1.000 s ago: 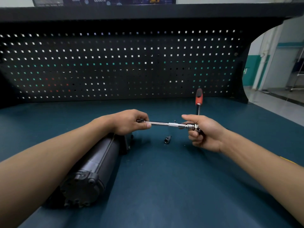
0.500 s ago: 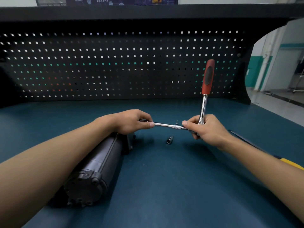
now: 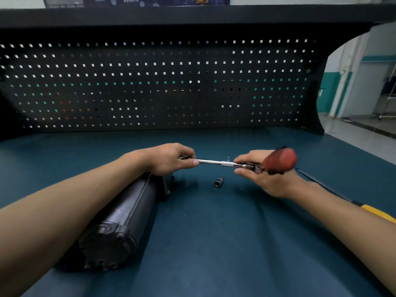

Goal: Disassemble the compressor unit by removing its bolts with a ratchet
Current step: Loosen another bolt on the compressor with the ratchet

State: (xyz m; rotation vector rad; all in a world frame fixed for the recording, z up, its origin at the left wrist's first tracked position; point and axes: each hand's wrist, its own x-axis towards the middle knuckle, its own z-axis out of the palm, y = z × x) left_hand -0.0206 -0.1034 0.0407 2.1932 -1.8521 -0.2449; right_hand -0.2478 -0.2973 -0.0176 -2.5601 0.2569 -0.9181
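Observation:
The black cylindrical compressor unit (image 3: 120,219) lies on the blue bench, one end toward me, its far end under my left hand. My left hand (image 3: 171,158) pinches the near end of a silver extension bar (image 3: 214,162) that runs level to the right. My right hand (image 3: 263,174) holds the ratchet (image 3: 279,160) at its head, where the bar joins it. The ratchet's red handle points toward me and is blurred. What the bar's left end sits on is hidden by my fingers.
A loose socket (image 3: 219,182) lies on the bench below the bar. A small bolt (image 3: 228,157) stands just behind the bar. A black tool with a yellow handle (image 3: 372,212) lies under my right forearm. A black pegboard (image 3: 162,82) closes off the back.
The ratchet's red handle stood upright half a second ago and has swung down toward me. My right hand turned palm-up with it. My left hand and the bar have stayed put.

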